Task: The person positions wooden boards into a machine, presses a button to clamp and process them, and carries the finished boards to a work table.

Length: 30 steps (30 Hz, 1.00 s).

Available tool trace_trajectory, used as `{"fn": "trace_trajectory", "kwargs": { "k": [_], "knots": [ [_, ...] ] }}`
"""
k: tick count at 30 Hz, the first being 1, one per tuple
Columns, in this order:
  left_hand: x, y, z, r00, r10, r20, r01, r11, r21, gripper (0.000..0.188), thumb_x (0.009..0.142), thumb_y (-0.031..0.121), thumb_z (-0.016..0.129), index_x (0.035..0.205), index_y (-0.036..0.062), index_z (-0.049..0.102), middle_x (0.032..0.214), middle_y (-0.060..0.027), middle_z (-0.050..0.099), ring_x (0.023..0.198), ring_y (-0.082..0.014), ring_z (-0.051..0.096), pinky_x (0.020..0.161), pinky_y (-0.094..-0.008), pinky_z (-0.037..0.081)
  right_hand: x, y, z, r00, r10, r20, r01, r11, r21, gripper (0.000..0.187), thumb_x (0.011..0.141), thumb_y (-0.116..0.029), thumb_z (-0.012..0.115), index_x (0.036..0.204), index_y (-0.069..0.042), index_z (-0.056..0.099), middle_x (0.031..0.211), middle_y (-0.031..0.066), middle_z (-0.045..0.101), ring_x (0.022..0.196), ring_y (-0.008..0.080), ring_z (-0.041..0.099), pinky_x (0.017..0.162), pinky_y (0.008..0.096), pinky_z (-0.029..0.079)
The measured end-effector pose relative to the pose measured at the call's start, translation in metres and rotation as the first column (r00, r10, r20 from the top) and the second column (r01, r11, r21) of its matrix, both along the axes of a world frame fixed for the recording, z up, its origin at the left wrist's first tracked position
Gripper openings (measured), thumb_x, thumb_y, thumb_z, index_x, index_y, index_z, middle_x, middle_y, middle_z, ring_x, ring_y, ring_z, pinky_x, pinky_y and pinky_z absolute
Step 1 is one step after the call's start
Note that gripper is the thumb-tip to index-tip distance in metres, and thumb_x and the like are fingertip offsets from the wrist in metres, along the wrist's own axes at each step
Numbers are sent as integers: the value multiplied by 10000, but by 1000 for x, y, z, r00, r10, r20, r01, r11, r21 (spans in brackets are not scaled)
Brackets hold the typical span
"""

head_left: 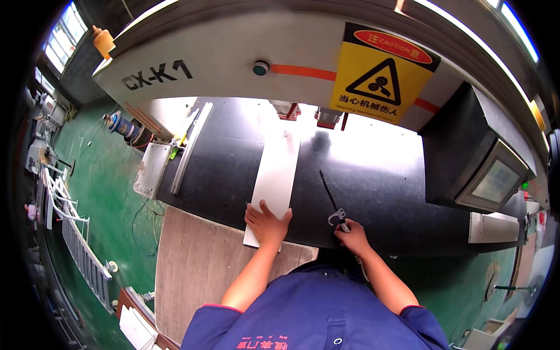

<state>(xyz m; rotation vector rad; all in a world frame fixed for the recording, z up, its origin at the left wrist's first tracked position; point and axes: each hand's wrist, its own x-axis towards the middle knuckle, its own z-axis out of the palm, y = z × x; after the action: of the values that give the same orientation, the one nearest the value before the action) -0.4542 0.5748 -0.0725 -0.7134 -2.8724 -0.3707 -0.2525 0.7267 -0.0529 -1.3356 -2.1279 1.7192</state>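
Observation:
A long white board (274,169) lies on the black machine table, its far end under the machine's overhead beam. My left hand (268,224) spans the board near its front end, with the thumb at the right edge and the fingertips at the left edge. To the right, my right hand (354,238) is closed round the handle of an air blow gun (339,217). The gun's long thin black nozzle points forward and slightly left above the table, apart from the board. My fingers partly hide its handle.
Overhead runs a white machine beam (221,64) with a green button (261,67) and a yellow warning sign (382,73). A control screen (489,178) juts out at right. A metal fence (192,149) borders the table's left side. A wood-grain surface (204,256) stands front left.

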Motion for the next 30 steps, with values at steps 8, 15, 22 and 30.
{"fn": "trace_trajectory", "kwargs": {
  "k": [8,15,22,30],
  "knots": [
    [-8,-3,-1,1000,-20,15,20,1000,18,865,719,580,710,1278,-5,402,1322,-377,375,1221,-487,383,1073,-544,266,-40,-2,53,989,87,-118,-90,996,-22,182,797,-176,674,867,-16,624,640,52,603,526,140,597,512,299,480],
    [-20,-9,-4,998,-53,-23,54,997,63,848,688,543,749,1249,9,405,1304,-352,386,1206,-483,391,1042,-560,299,-44,-16,58,983,134,-129,-140,990,-36,192,795,-175,686,867,-7,629,651,57,610,537,137,604,525,297,488],
    [-11,-9,-1,995,-56,82,53,998,39,855,705,563,721,1291,23,410,1349,-365,357,1243,-485,373,1088,-543,254,-36,-20,55,983,163,-89,-169,983,-70,161,818,-136,686,906,-15,627,714,26,594,611,104,584,547,266,510],
    [-11,-4,1,996,-38,78,35,999,30,859,703,564,721,1295,24,411,1347,-373,354,1240,-492,366,1085,-542,253,-37,-12,55,985,104,-141,-112,992,-50,206,794,-171,696,892,1,638,658,59,604,549,138,604,520,300,506]
  ]
}}
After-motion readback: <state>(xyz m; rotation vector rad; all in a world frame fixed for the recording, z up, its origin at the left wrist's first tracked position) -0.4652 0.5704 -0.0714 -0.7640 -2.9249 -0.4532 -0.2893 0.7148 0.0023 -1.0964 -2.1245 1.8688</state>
